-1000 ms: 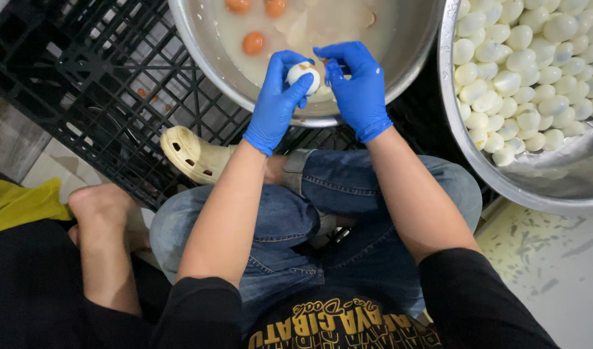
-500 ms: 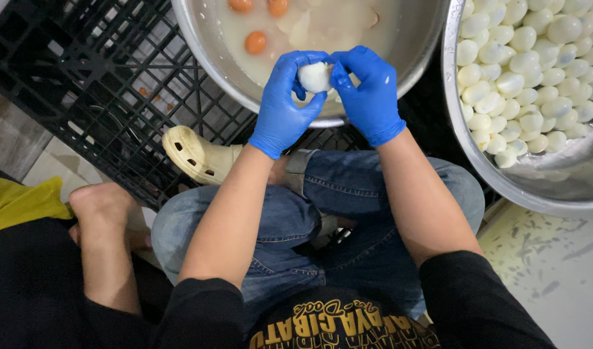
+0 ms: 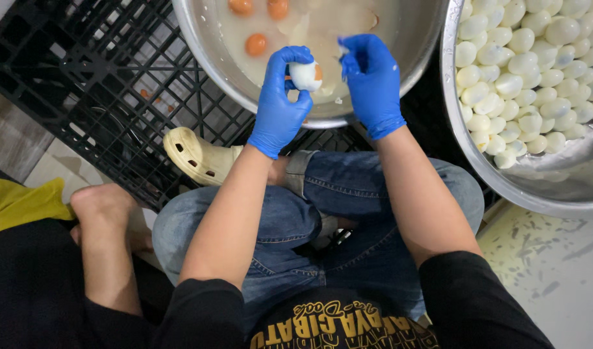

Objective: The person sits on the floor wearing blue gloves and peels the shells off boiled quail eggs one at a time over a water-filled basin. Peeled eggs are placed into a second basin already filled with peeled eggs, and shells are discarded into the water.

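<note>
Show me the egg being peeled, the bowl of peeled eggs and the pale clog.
egg [image 3: 304,75], head view, white peeled side.
bowl of peeled eggs [image 3: 503,184], head view, metal rim.
pale clog [image 3: 196,157], head view, toe top.

Left hand [image 3: 280,106] grips a half-peeled egg [image 3: 305,75] over the water basin [image 3: 206,52]; right hand [image 3: 374,81] pinches shell beside it.

I see both gloves bright blue: my left hand [image 3: 280,106] grips a white egg [image 3: 305,75] with a patch of brown shell, my right hand [image 3: 373,81] beside it. The far bowl [image 3: 206,55] is silver, its water cloudy beige, with orange-brown eggs [image 3: 256,44]. On the right, peeled eggs [image 3: 523,64] are pale cream in another silver bowl [image 3: 503,178]. The crate [image 3: 83,71] is black, the clog [image 3: 196,155] cream, my jeans [image 3: 348,213] blue, my shirt [image 3: 335,326] black with yellow lettering.
</note>
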